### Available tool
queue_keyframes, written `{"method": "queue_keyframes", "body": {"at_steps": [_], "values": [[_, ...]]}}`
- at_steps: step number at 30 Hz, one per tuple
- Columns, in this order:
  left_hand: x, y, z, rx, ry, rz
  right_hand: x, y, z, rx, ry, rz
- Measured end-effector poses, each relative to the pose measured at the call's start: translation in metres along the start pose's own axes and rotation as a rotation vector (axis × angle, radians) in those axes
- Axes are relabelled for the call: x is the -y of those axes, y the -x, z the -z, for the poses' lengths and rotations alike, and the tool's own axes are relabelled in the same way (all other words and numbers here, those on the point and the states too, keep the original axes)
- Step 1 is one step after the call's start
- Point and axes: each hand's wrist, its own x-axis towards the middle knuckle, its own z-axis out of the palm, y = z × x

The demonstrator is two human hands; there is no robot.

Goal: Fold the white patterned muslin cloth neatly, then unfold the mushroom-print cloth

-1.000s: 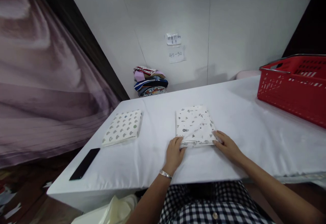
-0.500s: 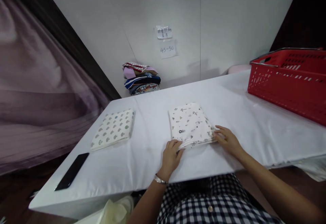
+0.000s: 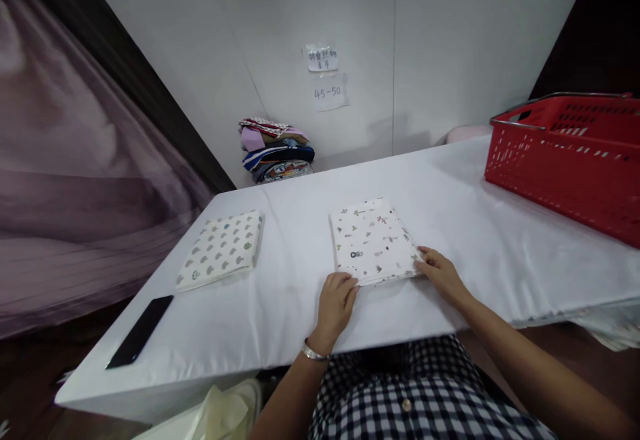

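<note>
A folded white cloth (image 3: 374,240) with small plant and animal prints lies flat in front of me on the white-covered table. My left hand (image 3: 336,303) grips its near left corner, fingertips on top and the thumb at the edge. At the near right corner, my right hand (image 3: 440,273) pinches the cloth's edge between thumb and fingers. Farther left rests a second folded cloth (image 3: 223,248), white with a grey mushroom-like print, and neither hand touches it.
A black phone-like slab (image 3: 141,331) lies near the table's left edge. At the right stands a red plastic basket (image 3: 565,173) with metal handles. A stack of folded fabrics (image 3: 277,150) sits beyond the table's back edge, by the wall.
The near edge of the printed cloth, rumpled before, now lies flatter and straighter. Both hands have stayed at its near corners, with the fingers shifting slightly.
</note>
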Motion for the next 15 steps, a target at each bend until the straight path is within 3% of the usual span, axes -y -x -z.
{"method": "queue_keyframes", "body": {"at_steps": [5,10,15], "values": [[-0.002,-0.001,0.002,-0.013,0.056,0.044,0.002,-0.003,0.002,0.034,0.083,0.002],[0.0,-0.006,-0.002,-0.074,0.15,0.178,0.006,-0.005,-0.001,-0.001,0.201,0.029],[0.0,-0.013,-0.008,-0.14,0.154,0.28,0.001,-0.006,-0.004,-0.042,0.109,0.053]]}}
